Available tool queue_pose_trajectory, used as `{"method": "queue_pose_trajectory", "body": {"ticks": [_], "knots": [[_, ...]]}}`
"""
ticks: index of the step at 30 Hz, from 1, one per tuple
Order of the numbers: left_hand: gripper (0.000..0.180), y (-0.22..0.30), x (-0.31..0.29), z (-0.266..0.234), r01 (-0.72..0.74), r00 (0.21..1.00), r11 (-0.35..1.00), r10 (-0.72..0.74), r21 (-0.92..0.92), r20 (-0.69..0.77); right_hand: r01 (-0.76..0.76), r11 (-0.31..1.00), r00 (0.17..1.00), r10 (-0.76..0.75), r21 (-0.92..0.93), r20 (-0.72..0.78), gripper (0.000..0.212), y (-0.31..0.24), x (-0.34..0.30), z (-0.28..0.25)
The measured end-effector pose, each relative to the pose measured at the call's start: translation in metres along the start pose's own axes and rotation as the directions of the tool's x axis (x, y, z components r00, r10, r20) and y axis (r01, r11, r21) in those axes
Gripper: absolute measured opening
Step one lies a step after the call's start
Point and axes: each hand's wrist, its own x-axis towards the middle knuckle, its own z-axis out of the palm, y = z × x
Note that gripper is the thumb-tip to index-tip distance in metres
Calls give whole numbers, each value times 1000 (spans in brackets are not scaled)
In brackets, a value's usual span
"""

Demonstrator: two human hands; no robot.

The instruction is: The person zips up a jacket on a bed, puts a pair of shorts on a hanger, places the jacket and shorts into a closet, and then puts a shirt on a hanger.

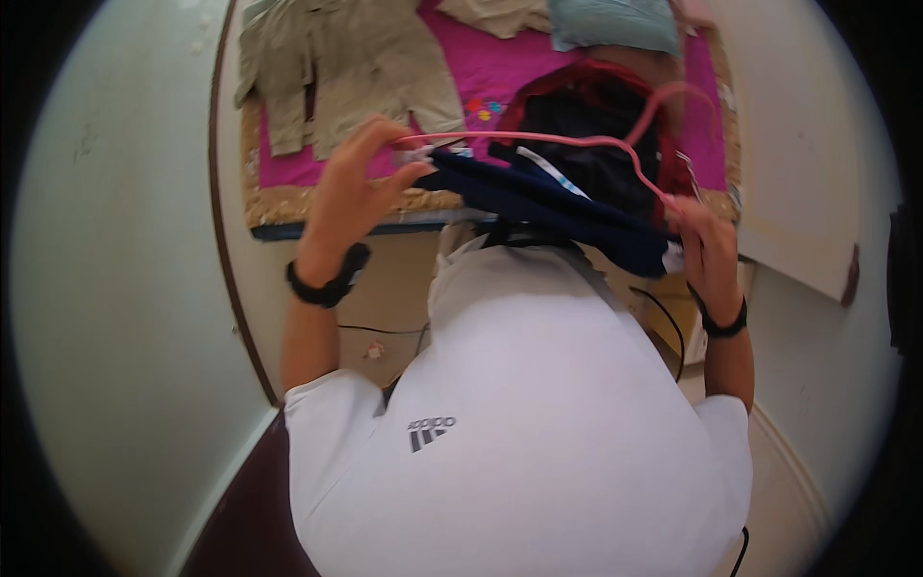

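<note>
Pinching hanger (558, 140) and navy cloth (553, 212) together at opposite ends with left hand (361, 183) and right hand (709, 248), holding both in front of red bag (582, 104). Best to keep grips level and tension even, smoothing bunches before letting go.

This room is looking like part of a home, possibly a bedroom: khaki cloth garments (375, 77) are lying spread on a bright magenta cloth (471, 43), a brown patterned cover (264, 202) is showing along its edge, and a dark red fabric item with black lining (596, 115) is resting there. A curved pink plastic hanger (577, 142) is carrying a navy fabric garment (548, 210), and a plain pale-green wall (125, 240) is standing alongside.
</note>
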Motion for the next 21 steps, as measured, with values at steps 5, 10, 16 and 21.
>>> {"method": "queue_pose_trajectory", "body": {"ticks": [5, 10, 16, 21], "knots": [[32, 12, 9, -22, -72, 994, 996, 75, -44, 76, 55, 986, 955, -98, -157, -279, 11, -6, 12, -7], [49, 25, 17, -20, -22, 980, 999, 26, -24, 199, 92, 992, 927, -116, -81, -358, 13, 2, 34, -8], [24, 34, 41, -24, -6, 995, 998, 0, 70, 97, -157, 865, 941, 277, 476, -193, 13, 27, 43, -23], [20, 33, 47, -40, -130, 989, 990, 133, 49, -64, -226, 867, 970, 240, 444, 25, 13, 12, 55, -37]]}}
